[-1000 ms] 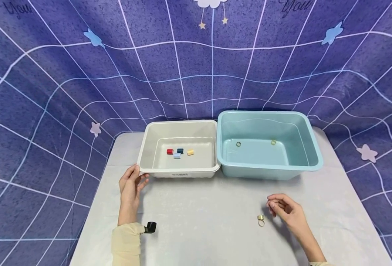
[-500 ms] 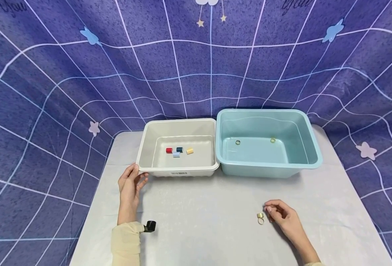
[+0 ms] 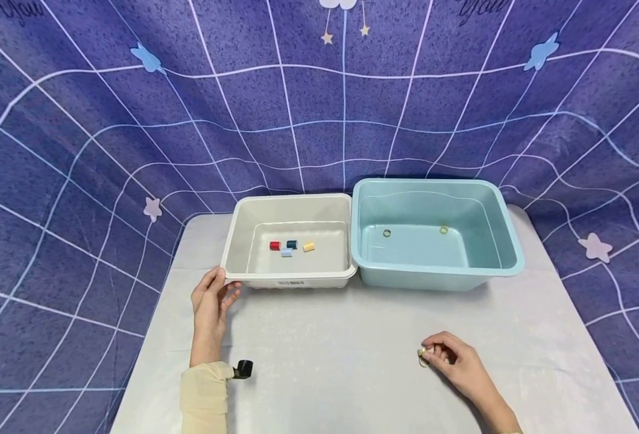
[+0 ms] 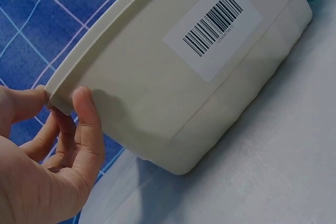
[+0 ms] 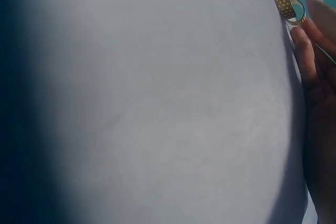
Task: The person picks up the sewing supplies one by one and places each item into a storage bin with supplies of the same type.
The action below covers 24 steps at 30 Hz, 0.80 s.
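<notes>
At the near left corner of the white bin (image 3: pixel 287 275), my left hand (image 3: pixel 208 313) grips the rim; the left wrist view shows the thumb on the rim's edge and fingers beneath it. My right hand (image 3: pixel 457 367) is low over the table, its fingertips beside a wide gold band (image 3: pixel 420 352) and a thin gold ring (image 3: pixel 423 361). In the right wrist view the patterned band (image 5: pixel 284 6) and the ring (image 5: pixel 298 10) lie against each other, close to the thumb and fingers, which are apart. Part of the ring is hidden by the hand in the head view.
Red (image 3: pixel 275 245), dark blue (image 3: pixel 292 244), light blue (image 3: pixel 287 252) and yellow (image 3: pixel 308 246) spools lie in the white bin. A teal bin (image 3: pixel 439 270) adjoins its right side, holding two rings (image 3: pixel 387 232). Behind hangs a purple curtain (image 3: pixel 319 102).
My right hand has moved left and toward the near edge, from beside the gold band and ring to right at them. My left hand has stayed on the white bin's rim.
</notes>
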Available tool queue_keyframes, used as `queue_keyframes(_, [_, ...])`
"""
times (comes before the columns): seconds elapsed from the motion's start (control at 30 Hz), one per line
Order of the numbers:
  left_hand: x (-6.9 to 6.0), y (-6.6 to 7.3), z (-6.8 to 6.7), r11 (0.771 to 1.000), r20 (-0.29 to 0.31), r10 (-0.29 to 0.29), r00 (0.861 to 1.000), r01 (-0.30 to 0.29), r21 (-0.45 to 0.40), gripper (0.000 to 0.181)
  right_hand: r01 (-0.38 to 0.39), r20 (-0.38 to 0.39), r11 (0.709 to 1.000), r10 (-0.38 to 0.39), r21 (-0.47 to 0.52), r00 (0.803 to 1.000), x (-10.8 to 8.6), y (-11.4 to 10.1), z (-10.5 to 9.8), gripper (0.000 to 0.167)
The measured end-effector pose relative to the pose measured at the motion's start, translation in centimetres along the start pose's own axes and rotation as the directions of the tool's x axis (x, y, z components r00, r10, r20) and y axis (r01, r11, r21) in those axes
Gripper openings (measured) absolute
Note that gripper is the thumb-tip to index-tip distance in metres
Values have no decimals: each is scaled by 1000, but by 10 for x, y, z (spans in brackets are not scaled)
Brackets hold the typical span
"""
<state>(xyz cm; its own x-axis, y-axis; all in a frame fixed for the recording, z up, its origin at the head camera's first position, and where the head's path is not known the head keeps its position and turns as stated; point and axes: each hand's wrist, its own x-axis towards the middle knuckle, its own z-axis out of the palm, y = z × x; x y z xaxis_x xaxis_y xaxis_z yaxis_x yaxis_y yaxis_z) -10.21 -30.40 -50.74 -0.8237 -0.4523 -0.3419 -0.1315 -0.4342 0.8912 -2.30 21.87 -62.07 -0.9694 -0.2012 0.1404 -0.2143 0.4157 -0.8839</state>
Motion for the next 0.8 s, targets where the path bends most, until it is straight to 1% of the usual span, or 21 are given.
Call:
queue_keyframes(0.1, [0,0,0,1000,6,6,1000,-6,9,30,58,-19,998,-58,-18,998,0,0,2,25])
queue_keyframes(0.17, [0,0,0,1000,11,11,1000,-11,16,31,83,-27,996,-84,-20,996,0,0,2,25])
queue_keyframes(0.33, [0,0,0,1000,19,12,1000,-13,27,33,104,-25,995,-104,9,994,0,3,1,26])
queue_keyframes(0.5, [0,-1,-1,1000,19,10,1000,-10,29,36,106,-41,994,-104,39,994,0,6,2,28])
queue_keyframes(0.6, [1,-1,-1,1000,19,9,1000,-10,23,39,101,-48,995,-99,24,994,1,6,3,29])
queue_keyframes(0.8, [1,-2,-1,1000,23,15,1000,-16,16,41,44,-28,999,-44,-6,999,3,4,2,30])
